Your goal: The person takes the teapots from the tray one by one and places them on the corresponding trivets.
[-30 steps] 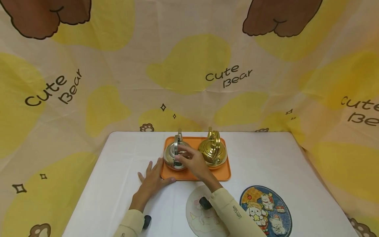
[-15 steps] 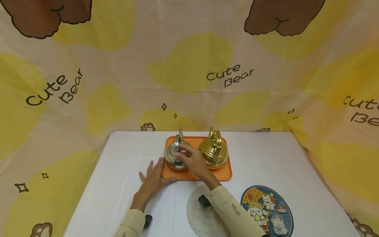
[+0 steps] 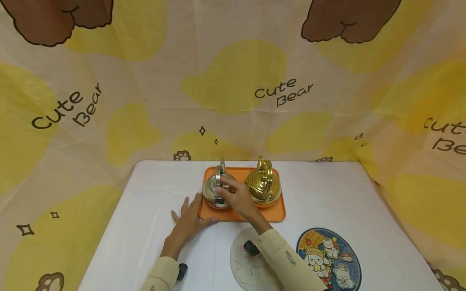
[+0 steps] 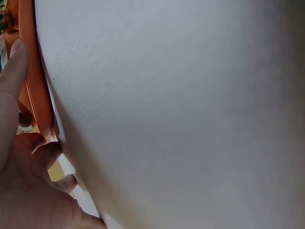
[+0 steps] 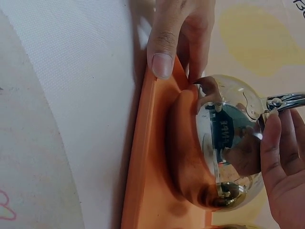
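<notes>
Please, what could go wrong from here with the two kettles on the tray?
If moved sideways, the silver kettle might bump the gold kettle close beside it. The right hand holds the silver handle near one end, so that kettle might tilt if lifted. The left hand touching the orange tray might nudge it.

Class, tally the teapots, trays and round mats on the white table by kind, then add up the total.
Teapots: 2 (silver teapot, gold teapot)
Trays: 1 (orange tray)
Round mats: 2 (pale mat, blue mat)
Total: 5
</notes>
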Demonstrator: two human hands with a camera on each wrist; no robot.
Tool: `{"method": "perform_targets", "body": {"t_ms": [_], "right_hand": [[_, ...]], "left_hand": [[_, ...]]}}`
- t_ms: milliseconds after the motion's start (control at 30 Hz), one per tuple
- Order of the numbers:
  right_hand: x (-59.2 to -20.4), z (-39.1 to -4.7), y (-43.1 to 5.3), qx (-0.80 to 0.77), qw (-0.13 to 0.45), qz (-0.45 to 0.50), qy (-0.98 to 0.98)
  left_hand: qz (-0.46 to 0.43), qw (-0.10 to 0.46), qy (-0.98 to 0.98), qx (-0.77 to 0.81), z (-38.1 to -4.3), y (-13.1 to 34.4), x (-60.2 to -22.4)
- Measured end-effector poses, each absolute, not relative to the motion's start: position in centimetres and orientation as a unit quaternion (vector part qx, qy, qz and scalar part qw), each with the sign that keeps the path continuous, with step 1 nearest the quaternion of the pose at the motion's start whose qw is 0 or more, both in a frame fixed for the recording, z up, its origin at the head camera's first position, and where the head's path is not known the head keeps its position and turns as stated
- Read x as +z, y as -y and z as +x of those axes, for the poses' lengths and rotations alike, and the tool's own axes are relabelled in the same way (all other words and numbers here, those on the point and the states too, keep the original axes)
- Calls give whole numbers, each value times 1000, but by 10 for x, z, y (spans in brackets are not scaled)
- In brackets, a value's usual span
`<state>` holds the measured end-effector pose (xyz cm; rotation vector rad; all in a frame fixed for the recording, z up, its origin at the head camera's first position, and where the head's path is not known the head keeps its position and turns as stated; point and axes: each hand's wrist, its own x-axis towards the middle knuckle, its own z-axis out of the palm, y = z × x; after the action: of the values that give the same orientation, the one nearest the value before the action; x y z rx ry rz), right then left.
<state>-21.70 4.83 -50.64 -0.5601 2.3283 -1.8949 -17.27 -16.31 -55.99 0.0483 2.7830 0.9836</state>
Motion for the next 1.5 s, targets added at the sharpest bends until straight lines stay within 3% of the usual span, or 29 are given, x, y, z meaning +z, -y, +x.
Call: {"method": "perform_targets", "body": {"t_ms": [467, 1500], "right_hand": [[-503, -215, -49, -639, 49, -166, -750], [-466, -194, -49, -643, 30, -225, -731]], "left_hand": [[15, 98, -936, 336, -175, 163, -561], [14, 81, -936, 341, -172, 162, -558]]}}
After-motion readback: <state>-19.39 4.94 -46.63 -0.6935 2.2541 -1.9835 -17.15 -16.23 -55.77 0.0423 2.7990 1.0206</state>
